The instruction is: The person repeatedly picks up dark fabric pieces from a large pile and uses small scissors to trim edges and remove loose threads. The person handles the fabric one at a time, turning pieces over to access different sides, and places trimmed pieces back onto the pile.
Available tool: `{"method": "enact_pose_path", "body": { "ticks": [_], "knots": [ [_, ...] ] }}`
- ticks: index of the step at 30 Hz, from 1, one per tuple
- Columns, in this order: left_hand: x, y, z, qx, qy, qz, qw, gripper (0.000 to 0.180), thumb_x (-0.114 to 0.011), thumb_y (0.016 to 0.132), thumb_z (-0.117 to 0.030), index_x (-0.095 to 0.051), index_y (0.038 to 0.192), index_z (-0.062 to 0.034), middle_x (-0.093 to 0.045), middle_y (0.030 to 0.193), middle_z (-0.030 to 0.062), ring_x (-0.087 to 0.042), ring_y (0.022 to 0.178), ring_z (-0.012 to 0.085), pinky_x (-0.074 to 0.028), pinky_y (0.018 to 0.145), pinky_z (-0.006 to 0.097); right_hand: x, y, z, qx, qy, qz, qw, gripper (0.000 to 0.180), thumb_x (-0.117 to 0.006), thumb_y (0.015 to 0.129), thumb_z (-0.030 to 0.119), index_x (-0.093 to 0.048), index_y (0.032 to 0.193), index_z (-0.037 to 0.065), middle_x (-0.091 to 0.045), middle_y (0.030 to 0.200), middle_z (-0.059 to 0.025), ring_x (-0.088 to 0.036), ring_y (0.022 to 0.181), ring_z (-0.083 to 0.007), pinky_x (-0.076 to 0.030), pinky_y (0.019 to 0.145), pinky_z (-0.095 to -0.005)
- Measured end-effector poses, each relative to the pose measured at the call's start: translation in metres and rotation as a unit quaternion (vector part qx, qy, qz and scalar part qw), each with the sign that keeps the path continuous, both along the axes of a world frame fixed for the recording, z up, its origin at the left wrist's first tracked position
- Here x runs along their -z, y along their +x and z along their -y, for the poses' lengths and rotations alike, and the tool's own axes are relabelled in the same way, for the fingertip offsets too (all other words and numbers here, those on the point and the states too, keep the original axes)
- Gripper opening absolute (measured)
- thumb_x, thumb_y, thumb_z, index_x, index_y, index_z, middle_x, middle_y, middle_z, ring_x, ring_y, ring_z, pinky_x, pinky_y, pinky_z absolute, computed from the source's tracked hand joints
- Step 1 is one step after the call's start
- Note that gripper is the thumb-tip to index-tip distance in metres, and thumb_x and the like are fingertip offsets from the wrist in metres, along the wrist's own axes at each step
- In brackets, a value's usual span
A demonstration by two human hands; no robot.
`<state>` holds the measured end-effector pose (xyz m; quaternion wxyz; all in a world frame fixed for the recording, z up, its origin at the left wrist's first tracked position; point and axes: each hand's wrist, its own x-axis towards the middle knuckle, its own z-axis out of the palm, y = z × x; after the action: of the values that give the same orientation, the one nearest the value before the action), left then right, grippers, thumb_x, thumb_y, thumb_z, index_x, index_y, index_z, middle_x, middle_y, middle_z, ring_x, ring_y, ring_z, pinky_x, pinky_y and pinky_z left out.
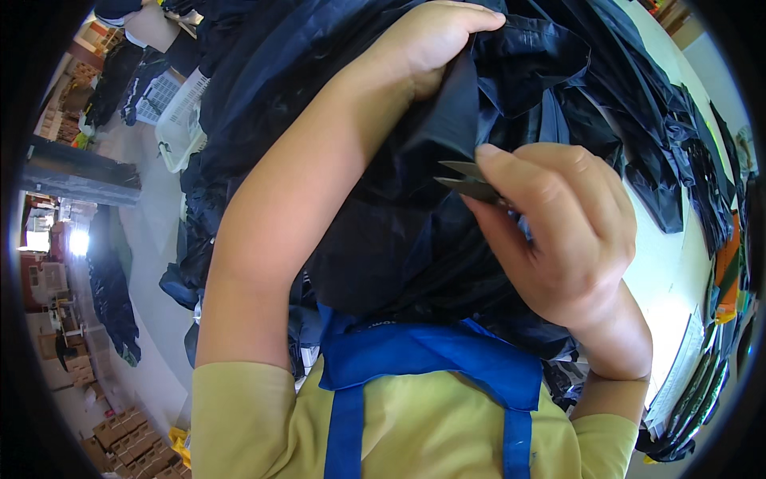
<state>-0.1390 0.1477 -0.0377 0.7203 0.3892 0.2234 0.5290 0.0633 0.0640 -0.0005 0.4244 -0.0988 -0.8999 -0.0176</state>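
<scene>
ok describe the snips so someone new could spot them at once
Find the big heap of dark cloth mid-view. In front of it, right of centre, is the right hand, with the snips poking out leftward. Their two pointed blades, slightly apart, set them off from the soft, wrinkled cloth.

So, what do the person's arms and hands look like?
The left hand and right hand are bare, with no gloves or watch showing. The left sleeve and right sleeve are short, plain and yellow-green, like the rest of the shirt. Over it is a blue apron with blue straps.
</scene>
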Motion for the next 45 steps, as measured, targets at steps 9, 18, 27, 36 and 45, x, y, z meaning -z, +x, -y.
{"method": "enact_pose_path", "body": {
  "ticks": [9,18,27,36,45],
  "knots": [
    [-0.031,0.015,0.087,-0.341,0.356,-0.457,0.74,0.04,-0.065,0.083,-0.02,-0.058,0.118,-0.0039,-0.059,0.12,0.0091,-0.055,0.109,0.0162,-0.039,0.093,0.029,0.022,0.019,-0.003,0.017,-0.419,-0.043,0.907,0.027,-0.069,0.072,0.0,-0.055,0.094,0.002,-0.056,0.074,-0.0013,-0.049,0.059,-0.0038,-0.041,0.054,-0.0182],
    [-0.024,0.029,0.126,-0.292,0.493,-0.523,0.631,0.034,-0.054,0.067,0.015,-0.055,0.095,-0.0039,-0.058,0.118,0.0196,-0.06,0.098,0.0307,-0.046,0.088,0.035,0.018,0.026,-0.009,-0.103,-0.6,-0.143,0.781,0.017,-0.063,0.084,-0.002,-0.055,0.099,0.0,-0.057,0.088,0.0014,-0.049,0.075,-0.0004,-0.038,0.068,-0.0142],
    [-0.017,0.065,0.148,-0.406,0.441,-0.605,0.524,0.026,-0.076,0.062,-0.018,-0.065,0.084,-0.009,-0.06,0.117,0.0112,-0.057,0.098,0.0268,-0.04,0.087,0.037,0.012,0.036,-0.004,-0.08,-0.704,-0.165,0.686,0.014,-0.067,0.086,0.009,-0.058,0.096,0.005,-0.051,0.07,0.0085,-0.039,0.057,0.0013,-0.027,0.05,-0.0149],
    [-0.013,0.063,0.137,-0.375,0.392,-0.532,0.65,0.012,-0.073,0.071,-0.004,-0.065,0.08,-0.0027,-0.066,0.102,0.0114,-0.06,0.094,0.0266,-0.044,0.086,0.034,0.016,0.045,-0.002,-0.079,-0.715,-0.177,0.671,0.017,-0.068,0.084,0.008,-0.057,0.096,0.004,-0.053,0.072,0.0067,-0.042,0.058,0.0008,-0.029,0.051,-0.0142],
    [-0.018,0.07,0.142,-0.373,0.405,-0.559,0.62,0.01,-0.072,0.071,-0.003,-0.064,0.077,-0.0021,-0.067,0.097,0.0113,-0.061,0.089,0.027,-0.045,0.081,0.034,0.013,0.05,0.005,-0.069,-0.689,-0.164,0.703,0.025,-0.069,0.081,0.001,-0.054,0.101,0.002,-0.055,0.075,0.0047,-0.044,0.059,0.0012,-0.034,0.052,-0.0129]
  ]
}}
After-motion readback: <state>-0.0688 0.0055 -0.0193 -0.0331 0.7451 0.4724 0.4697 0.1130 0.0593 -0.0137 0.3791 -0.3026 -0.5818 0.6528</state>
